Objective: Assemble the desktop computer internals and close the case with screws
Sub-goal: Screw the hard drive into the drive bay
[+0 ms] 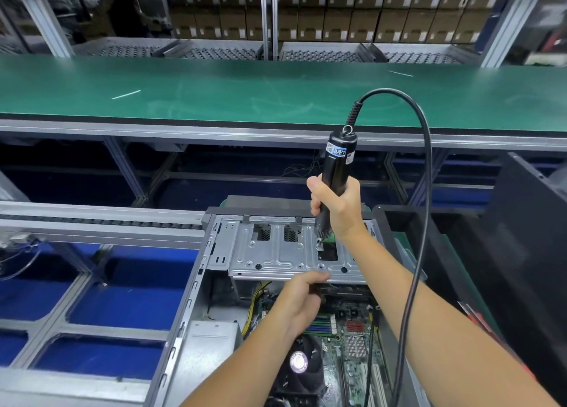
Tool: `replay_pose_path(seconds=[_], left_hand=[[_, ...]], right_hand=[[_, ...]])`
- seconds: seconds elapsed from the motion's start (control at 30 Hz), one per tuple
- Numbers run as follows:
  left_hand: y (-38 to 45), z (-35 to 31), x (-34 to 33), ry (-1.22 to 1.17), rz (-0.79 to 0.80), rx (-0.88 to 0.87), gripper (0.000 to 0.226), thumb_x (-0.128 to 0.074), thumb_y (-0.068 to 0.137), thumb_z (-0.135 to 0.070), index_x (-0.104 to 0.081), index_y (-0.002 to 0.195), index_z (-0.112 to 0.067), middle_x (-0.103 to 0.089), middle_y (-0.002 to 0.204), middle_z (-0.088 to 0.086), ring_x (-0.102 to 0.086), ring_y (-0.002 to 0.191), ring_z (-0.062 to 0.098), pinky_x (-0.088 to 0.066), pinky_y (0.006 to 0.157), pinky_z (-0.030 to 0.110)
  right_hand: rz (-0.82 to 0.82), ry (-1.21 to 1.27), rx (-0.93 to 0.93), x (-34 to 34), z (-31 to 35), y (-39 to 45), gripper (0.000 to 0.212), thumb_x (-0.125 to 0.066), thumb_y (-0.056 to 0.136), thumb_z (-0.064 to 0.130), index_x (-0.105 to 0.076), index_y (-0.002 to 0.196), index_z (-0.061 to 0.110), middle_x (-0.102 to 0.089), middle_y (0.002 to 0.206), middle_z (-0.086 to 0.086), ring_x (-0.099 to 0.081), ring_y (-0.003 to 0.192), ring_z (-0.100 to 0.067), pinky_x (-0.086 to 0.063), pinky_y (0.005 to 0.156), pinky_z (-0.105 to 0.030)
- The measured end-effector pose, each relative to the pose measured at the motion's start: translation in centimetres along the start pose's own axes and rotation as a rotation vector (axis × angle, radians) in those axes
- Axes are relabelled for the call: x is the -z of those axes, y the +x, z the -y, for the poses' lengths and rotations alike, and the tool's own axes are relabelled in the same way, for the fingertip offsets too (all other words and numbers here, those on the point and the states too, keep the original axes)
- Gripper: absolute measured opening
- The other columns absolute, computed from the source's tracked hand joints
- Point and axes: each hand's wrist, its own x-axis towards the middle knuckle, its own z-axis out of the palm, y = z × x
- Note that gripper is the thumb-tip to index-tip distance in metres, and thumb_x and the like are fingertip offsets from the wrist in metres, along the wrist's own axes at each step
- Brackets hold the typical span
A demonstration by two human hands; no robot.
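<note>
Two hands over open grey metal computer case (pixel 196 287) | right hand (pixel 336 205) grips upright black corded electric screwdriver (pixel 337 164), bit on silver drive-bay bracket (pixel 276 253) at case's far end | left hand (pixel 302 299) curled on bracket's near edge

Label with a code patch on the electric screwdriver (pixel 337 161), print too small to read
</note>
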Motion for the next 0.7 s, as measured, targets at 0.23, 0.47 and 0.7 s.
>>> replay_pose_path(seconds=[0.23, 0.47, 0.7], left_hand=[[-0.1, 0.2, 0.5, 0.021, 0.092, -0.035, 0.012, -0.066, 0.077, 0.005, -0.07, 0.069, -0.003, -0.065, 0.081, 0.012, -0.061, 0.083, 0.024, -0.046, 0.097, 0.038], [-0.7, 1.6, 0.3, 0.211, 0.061, -0.033, 0.046, -0.076, 0.074, 0.002, -0.054, 0.111, 0.019, -0.074, 0.091, 0.014, -0.072, 0.092, 0.024, -0.056, 0.078, 0.024], [-0.4, 1.4, 0.0, 0.321, 0.058, -0.049, 0.01, -0.075, 0.077, -0.001, -0.072, 0.085, 0.004, -0.075, 0.092, 0.01, -0.072, 0.092, 0.018, -0.049, 0.098, 0.032]], right_hand=[[-0.022, -0.005, -0.007, 0.1, 0.2, -0.1, 0.042, -0.071, 0.077, 0.04, -0.054, 0.071, 0.002, -0.053, 0.051, -0.005, -0.049, 0.046, -0.02, -0.048, 0.053, -0.031], [-0.025, 0.01, -0.028, 0.4, 0.2, 0.0, 0.043, -0.071, 0.076, 0.041, -0.054, 0.071, 0.002, -0.053, 0.051, -0.004, -0.049, 0.046, -0.019, -0.049, 0.053, -0.031], [-0.033, 0.013, -0.032, 0.4, 0.4, 0.3, 0.048, -0.071, 0.076, 0.043, -0.055, 0.074, -0.002, -0.054, 0.053, -0.005, -0.051, 0.046, -0.018, -0.051, 0.054, -0.033]])
